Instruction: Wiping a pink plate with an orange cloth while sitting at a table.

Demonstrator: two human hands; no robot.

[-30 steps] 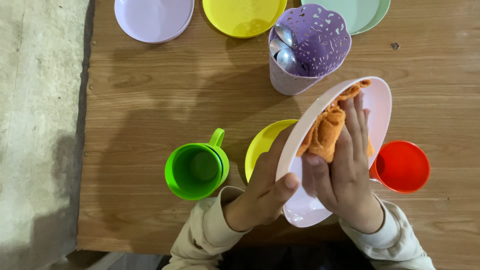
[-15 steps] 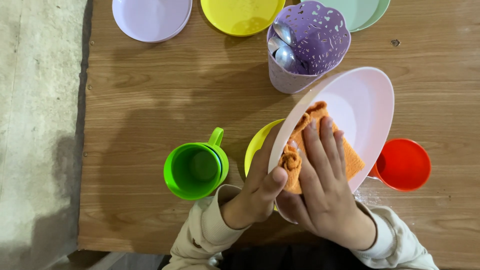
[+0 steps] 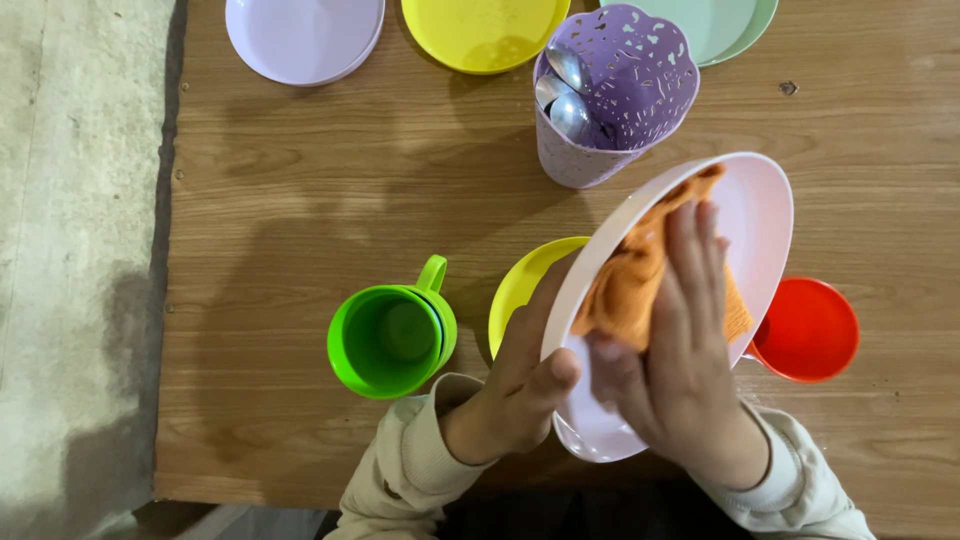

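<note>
Desk [image 3: 300, 200]: brown wood-grain top, its left edge bordering a grey concrete floor [image 3: 70, 250]. Along the far edge lie a lilac plate [image 3: 300, 35], a yellow plate [image 3: 480, 30] and a pale green plate [image 3: 730, 25], each partly cut off by the frame. A perforated purple holder [image 3: 620, 100] with spoons [image 3: 565, 95] stands just before them. Nearer, a green mug [image 3: 390, 335] stands left, a yellow cup [image 3: 520, 290] beside it, partly covered, and a red cup [image 3: 810, 330] right.
</note>
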